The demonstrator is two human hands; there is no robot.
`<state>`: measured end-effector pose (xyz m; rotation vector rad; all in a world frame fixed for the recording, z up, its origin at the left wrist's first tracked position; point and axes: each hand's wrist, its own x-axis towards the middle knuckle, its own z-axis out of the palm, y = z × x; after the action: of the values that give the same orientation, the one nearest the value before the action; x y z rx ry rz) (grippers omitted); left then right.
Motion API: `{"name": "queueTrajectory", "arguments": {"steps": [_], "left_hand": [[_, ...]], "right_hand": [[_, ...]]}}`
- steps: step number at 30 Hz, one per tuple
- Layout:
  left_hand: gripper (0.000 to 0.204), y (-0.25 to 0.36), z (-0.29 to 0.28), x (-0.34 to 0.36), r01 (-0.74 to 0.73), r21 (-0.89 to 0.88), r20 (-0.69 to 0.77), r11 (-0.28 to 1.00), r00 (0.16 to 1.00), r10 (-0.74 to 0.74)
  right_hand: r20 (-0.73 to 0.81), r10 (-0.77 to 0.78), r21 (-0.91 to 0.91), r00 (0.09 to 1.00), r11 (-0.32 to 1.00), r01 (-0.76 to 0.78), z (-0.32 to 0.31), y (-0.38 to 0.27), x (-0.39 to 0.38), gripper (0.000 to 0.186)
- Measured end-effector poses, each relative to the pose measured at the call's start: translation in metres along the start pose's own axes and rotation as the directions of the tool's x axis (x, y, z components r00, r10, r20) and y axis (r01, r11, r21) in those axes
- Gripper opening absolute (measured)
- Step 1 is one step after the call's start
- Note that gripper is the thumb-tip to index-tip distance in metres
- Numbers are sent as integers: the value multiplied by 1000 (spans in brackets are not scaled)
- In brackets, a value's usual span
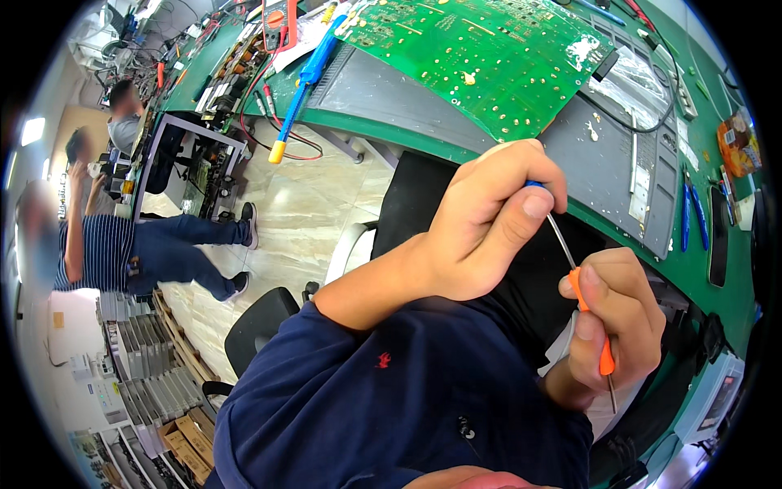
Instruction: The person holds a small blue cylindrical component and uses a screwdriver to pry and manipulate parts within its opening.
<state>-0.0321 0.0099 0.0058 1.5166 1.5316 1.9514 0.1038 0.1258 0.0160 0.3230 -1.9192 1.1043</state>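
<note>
My left hand [497, 220] is closed on the small blue end [533, 184] of a thin metal shaft [562, 236]. Lower right, my right hand [619, 318] grips an orange handle [606, 354] on that shaft, with metal sticking out below my fingers. Both hands are raised over my lap near the bench edge. Above them lies a large green circuit board [481, 57] on a grey mat [619, 187], with a blue and yellow tool [305, 81] to its left.
A red multimeter [278, 20] with leads, pliers [692, 208], an orange packet [737, 145] and cables lie on the green bench [721, 269]. A black chair [257, 322] is behind at left. Three people [122, 114] [81, 155] [98, 253] occupy the left side, near stacked metal parts [155, 367].
</note>
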Motion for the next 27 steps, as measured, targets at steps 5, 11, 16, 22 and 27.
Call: {"name": "queueTrajectory", "arguments": {"steps": [5, 11, 16, 22, 27], "left_hand": [[34, -6, -6, 6, -74, 46, 103, 996, 992, 69], [35, -4, -11, 4, 63, -125, 124, 990, 991, -48], [40, -7, 3, 2, 235, -749, 111, 620, 966, -232], [42, -11, 12, -3, 255, -821, 149, 511, 959, -239], [42, -11, 13, -3, 269, -784, 142, 559, 955, -261]], "right_hand": [[12, 90, -11, 996, 996, -90, -5, -6, 1, 20], [45, 71, -12, 996, 997, -71, -12, -6, 0, 21], [-10, -33, -1, 999, 999, 33, -14, 2, -1, 24], [-14, -37, -28, 999, 999, 37, -21, 0, -4, 23], [-27, 4, -22, 1000, 1000, -4, -22, -4, -6, 24]]}}
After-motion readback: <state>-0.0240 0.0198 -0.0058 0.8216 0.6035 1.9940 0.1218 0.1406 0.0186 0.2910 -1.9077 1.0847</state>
